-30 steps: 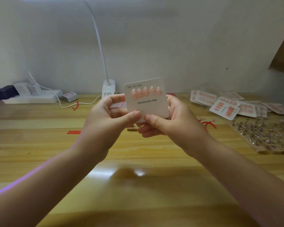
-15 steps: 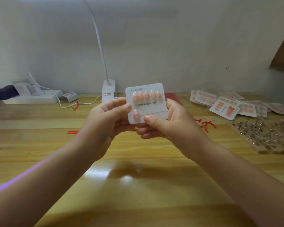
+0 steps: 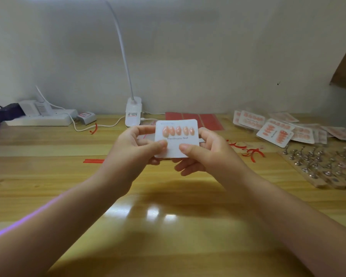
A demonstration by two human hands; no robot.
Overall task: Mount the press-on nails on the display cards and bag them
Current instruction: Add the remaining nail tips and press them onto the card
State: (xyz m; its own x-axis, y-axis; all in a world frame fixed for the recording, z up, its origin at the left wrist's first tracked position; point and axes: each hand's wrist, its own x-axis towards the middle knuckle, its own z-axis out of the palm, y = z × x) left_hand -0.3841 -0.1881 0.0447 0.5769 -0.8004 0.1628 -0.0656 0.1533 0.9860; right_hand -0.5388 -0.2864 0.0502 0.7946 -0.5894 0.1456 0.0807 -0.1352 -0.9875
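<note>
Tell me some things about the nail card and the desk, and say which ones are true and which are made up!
1. Both hands hold the white card. True: the left hand and the right hand pinch it with their thumbs on its front.
2. The card has a row of blue nails. False: the pink nails sit in a row along its top.
3. The card lies flat on the desk. False: it is held up above the wooden desk.
4. A pile of finished cards lies at the far right of the desk. True.
5. The white lamp stands behind the hands. True.
</note>
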